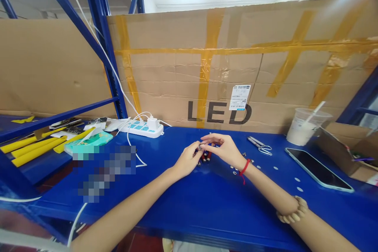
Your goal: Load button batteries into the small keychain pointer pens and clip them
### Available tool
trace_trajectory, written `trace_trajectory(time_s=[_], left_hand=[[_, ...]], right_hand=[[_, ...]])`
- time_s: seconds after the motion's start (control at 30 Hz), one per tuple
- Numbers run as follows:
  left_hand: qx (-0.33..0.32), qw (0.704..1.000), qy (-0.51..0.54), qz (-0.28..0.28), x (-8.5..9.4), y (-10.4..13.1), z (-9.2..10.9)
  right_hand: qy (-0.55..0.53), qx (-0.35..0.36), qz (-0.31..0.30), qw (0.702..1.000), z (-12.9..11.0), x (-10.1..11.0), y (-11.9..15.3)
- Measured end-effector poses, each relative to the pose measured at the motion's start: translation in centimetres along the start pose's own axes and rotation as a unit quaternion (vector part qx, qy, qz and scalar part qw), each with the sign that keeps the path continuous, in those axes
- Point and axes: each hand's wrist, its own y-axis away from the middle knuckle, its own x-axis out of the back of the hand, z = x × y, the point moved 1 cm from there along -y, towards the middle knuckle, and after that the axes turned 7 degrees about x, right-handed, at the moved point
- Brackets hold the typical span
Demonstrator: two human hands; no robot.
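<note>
Both of my hands meet over the middle of the blue table (177, 212). My left hand (188, 160) is closed around a small dark metallic piece (200, 147), too small to identify. From the right, my right hand (221, 147) reaches to the same piece, its thumb and fingertips pinched at it. Several dark red cylindrical pieces (209, 155) with metallic ends lie just beneath and behind the hands, partly hidden by them. Small round metallic discs (275, 168) are scattered on the table to the right of my right hand.
Small scissors (260, 145), a phone (319, 169), a cup with a straw (305, 128) and an open cardboard box (348, 149) are at the right. A white power strip (143, 128), a green packet (88, 141) and yellow tubes (35, 151) are at the left. Cardboard (165, 82) stands behind.
</note>
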Motion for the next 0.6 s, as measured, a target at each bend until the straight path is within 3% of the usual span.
trace_trajectory(time_s=[0.2, 0.6], left_hand=[[-0.018, 1.000, -0.024, -0.003, 0.3, -0.2, 0.1], [0.010, 0.999, 0.033, -0.029, 0.0, 0.2, 0.7]], right_hand=[[-0.103, -0.074, 0.011, 0.992, 0.2, -0.7, 0.2], [-0.093, -0.078, 0.074, 0.990, 0.9, -1.0, 0.4]])
